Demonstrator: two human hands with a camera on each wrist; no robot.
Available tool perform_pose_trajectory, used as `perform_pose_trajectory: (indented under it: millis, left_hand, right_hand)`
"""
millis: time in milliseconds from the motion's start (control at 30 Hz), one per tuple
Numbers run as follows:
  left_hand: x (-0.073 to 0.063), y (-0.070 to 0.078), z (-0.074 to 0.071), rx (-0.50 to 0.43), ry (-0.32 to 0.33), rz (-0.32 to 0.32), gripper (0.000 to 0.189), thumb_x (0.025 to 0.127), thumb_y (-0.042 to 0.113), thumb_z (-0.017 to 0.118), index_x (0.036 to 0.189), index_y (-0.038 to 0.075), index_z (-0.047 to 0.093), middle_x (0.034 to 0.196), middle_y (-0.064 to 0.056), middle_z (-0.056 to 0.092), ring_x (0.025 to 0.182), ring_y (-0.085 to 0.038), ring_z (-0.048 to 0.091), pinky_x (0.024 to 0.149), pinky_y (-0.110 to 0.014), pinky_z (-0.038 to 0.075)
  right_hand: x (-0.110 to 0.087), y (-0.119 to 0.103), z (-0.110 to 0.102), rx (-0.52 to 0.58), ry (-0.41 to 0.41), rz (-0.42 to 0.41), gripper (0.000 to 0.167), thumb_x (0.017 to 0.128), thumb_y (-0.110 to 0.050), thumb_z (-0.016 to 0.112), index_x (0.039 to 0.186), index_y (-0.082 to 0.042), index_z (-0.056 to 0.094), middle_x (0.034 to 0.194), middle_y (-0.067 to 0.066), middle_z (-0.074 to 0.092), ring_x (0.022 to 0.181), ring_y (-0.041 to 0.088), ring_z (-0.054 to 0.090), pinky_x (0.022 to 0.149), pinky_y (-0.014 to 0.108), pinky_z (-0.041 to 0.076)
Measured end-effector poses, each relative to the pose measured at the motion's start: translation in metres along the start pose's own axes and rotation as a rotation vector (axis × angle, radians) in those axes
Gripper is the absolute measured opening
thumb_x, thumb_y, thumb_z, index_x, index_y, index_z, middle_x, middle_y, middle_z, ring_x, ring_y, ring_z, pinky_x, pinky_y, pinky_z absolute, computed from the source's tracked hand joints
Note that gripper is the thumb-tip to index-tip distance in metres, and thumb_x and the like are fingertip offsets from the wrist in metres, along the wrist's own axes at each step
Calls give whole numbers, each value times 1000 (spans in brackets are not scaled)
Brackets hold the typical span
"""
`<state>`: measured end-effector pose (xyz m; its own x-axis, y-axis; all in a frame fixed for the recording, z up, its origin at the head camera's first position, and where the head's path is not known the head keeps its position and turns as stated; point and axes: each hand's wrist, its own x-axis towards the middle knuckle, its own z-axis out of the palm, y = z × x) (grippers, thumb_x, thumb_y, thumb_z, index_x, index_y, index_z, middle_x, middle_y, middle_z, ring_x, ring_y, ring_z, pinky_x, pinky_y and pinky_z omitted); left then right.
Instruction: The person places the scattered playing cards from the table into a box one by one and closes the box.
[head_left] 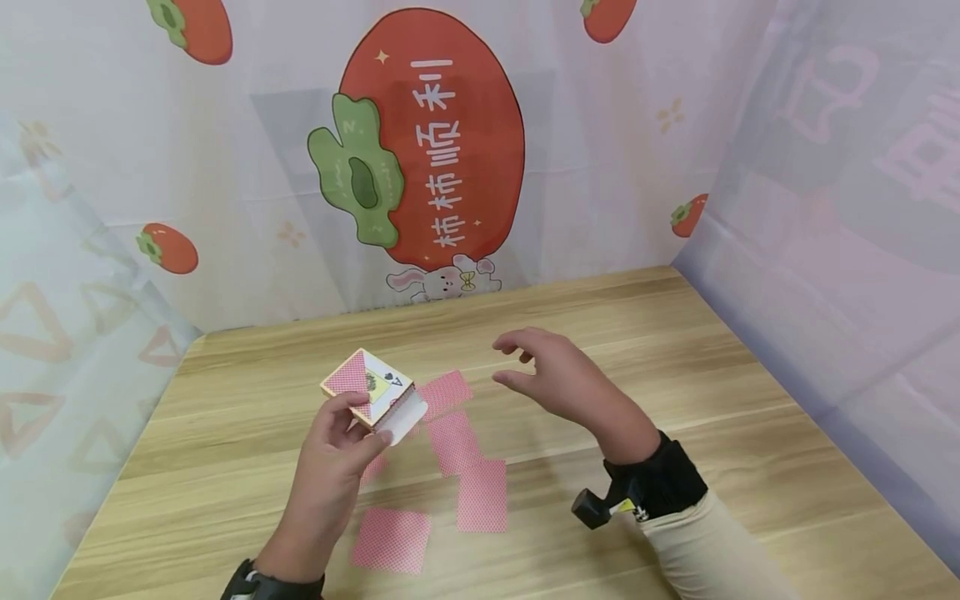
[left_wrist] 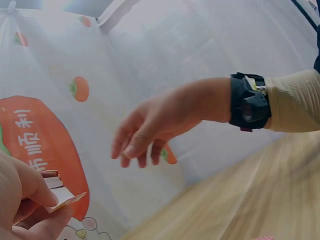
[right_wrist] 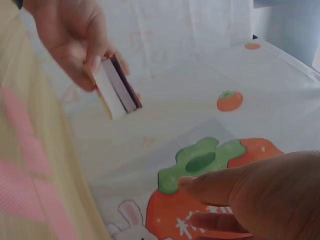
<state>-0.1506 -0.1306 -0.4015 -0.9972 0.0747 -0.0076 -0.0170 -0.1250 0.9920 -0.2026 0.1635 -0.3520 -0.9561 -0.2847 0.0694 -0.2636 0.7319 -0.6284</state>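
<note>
My left hand (head_left: 330,462) grips a playing card box (head_left: 371,385) above the table, thumb at its lower edge and fingers along the side. The box is red-checked and white with an ace printed on it. Its flap (head_left: 405,417) hangs open toward the right, and the right wrist view shows a stack of cards (right_wrist: 120,87) inside. To the right, my right hand (head_left: 558,375) hovers over the table with fingers loosely bent and nothing between them. Several playing cards (head_left: 482,496) with red-patterned backs lie face down below, some overlapping and partly hidden by the left hand.
The wooden table (head_left: 675,367) extends around the cards. Behind it hangs a white curtain (head_left: 262,167) printed with persimmons, with further fabric walls on the left and right. A black strap (head_left: 656,479) with a small camera circles the right wrist.
</note>
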Motion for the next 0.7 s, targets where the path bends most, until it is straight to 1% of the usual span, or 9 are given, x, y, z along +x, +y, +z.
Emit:
perform_pose_trajectory:
  millis: [233, 400, 500, 633, 700]
  left_hand:
    - [1, 4, -14, -25, 15, 34, 55, 90, -12, 64, 133, 10, 40, 136, -10, 38, 115, -20, 53, 90, -22, 53]
    - [2, 5, -19, -55, 33, 78, 54, 89, -16, 63, 131, 12, 44, 133, -10, 42, 112, -18, 57, 88, -23, 55]
    - [2, 4, -21, -81, 40, 98, 55, 87, -18, 63, 130, 13, 47, 131, -9, 45, 111, -17, 57, 87, -22, 55]
    - [3, 4, -24, -79, 35, 89, 56, 88, -18, 62, 131, 12, 46, 131, -9, 44, 111, -17, 56, 87, -22, 55]
    - [3, 4, -24, -69, 36, 80, 55, 88, -17, 62, 132, 11, 44, 131, -10, 42, 111, -17, 55, 87, -22, 55]
  right_hand:
    - [-4, 22, -4, -39, -19, -11, 42, 94, -27, 74, 132, -16, 63, 124, 2, 65, 111, 24, 60, 91, 42, 53]
    - [-5, 37, -4, -85, -41, -23, 43, 93, -25, 75, 134, -15, 62, 127, 5, 65, 112, 26, 60, 92, 43, 53]
    - [-1, 47, -3, -102, -51, -34, 46, 92, -24, 76, 135, -14, 61, 129, 6, 64, 113, 28, 60, 92, 44, 53]
    - [8, 63, 3, -88, -73, -36, 48, 92, -22, 76, 136, -11, 60, 132, 9, 63, 117, 32, 59, 95, 46, 52]
    - [14, 72, 10, -73, -95, -21, 48, 93, -22, 75, 137, -10, 59, 134, 11, 61, 120, 34, 58, 98, 47, 50]
